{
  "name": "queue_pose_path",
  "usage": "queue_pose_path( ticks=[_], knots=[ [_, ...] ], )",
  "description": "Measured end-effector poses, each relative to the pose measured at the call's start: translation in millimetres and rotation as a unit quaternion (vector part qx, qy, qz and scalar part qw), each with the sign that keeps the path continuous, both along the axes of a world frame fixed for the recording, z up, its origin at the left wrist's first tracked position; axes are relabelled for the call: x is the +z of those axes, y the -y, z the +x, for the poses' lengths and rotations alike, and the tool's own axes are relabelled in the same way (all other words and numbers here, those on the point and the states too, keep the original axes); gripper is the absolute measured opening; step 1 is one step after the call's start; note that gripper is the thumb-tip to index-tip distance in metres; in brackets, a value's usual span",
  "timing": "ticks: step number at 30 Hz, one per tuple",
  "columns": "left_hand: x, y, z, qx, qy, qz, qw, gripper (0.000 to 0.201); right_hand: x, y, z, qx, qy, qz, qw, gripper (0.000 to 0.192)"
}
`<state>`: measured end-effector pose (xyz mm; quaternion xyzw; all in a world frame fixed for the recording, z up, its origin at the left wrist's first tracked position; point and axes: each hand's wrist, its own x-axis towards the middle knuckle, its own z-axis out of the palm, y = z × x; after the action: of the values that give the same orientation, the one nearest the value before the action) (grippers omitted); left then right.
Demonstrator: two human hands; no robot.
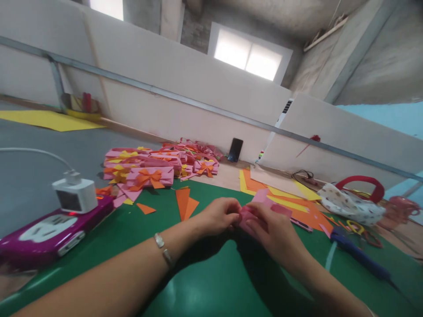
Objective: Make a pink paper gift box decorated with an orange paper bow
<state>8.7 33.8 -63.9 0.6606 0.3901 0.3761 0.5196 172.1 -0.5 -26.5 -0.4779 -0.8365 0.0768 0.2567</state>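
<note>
A piece of pink paper (261,196) is held up over the green mat (191,281), between my two hands. My left hand (223,213) has its fingers curled and pinched at the paper's left edge. On the right side, my right hand (269,226) grips the same paper between thumb and fingers, covering part of it. Both hands meet near the middle of the view, so the exact fold is hidden. Pointed orange paper pieces (185,204) lie on the mat left of my hands. A pink-edged slim object (301,225) rests just beyond my right hand.
Pink paper packets with bows (150,177) are piled at the back left. A purple power strip (81,220) carries a white charger (75,196). Orange and yellow sheets (309,213), a blue glue gun (360,255) and scissors (355,226) lie right. A phone (235,150) leans on the wall.
</note>
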Motion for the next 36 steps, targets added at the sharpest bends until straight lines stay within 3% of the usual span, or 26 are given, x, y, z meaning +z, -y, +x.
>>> queue_pose_path(
  ticks=[3, 11, 18, 27, 36],
  knots=[
    [3.4, 4.7, 2.2, 0.011, 0.046, -0.052, 0.998, 0.003, -0.5, 0.5, 0.1, -0.011, 0.015, 0.003, 1.000, 0.008],
    [6.0, 12.1, 6.5, 0.074, 0.119, -0.132, 0.981, 0.016, -3.2, -2.4, 3.3, -0.024, 0.030, 0.039, 0.998, 0.018],
    [10.1, 19.5, 15.1, 0.134, 0.132, -0.128, 0.974, 0.015, 0.5, -2.7, 3.1, -0.049, -0.011, 0.092, 0.994, 0.022],
    [15.7, 23.6, 21.3, 0.151, 0.233, -0.097, 0.956, 0.027, -0.1, -2.0, -1.8, -0.055, -0.094, 0.066, 0.992, 0.013],
    [15.8, 23.6, 23.0, 0.175, 0.224, -0.102, 0.953, 0.040, 0.0, -2.4, -0.4, -0.027, -0.165, 0.043, 0.985, 0.011]
  ],
)
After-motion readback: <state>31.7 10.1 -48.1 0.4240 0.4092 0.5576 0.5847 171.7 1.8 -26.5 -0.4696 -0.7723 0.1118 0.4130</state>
